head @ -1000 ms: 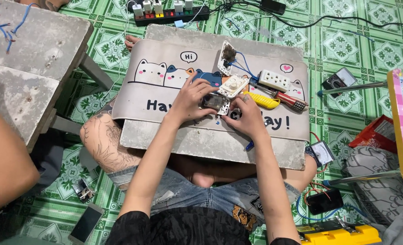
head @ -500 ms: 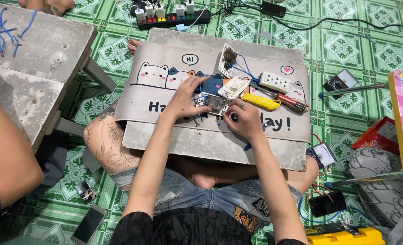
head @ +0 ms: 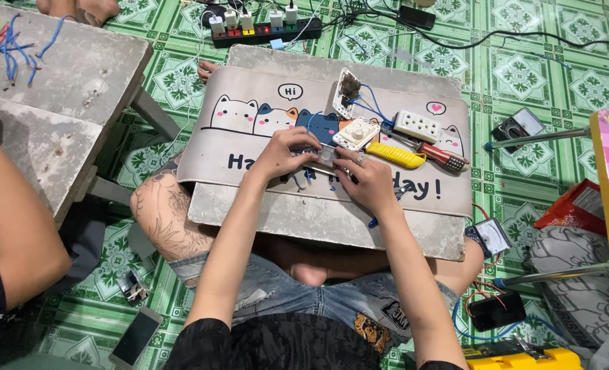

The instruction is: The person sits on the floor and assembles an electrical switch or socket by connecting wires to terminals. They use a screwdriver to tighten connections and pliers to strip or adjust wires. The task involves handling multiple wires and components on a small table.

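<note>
Far left: another person's arm beside a grey bench strewn with blue wires. Centre: left hand and right hand both pinch a small metal part over the cat-printed mat on the lap board. Just beyond: white switch plate, yellow-handled screwdriver, red-handled screwdriver, white socket. Right: a meter on the green floor.
</note>
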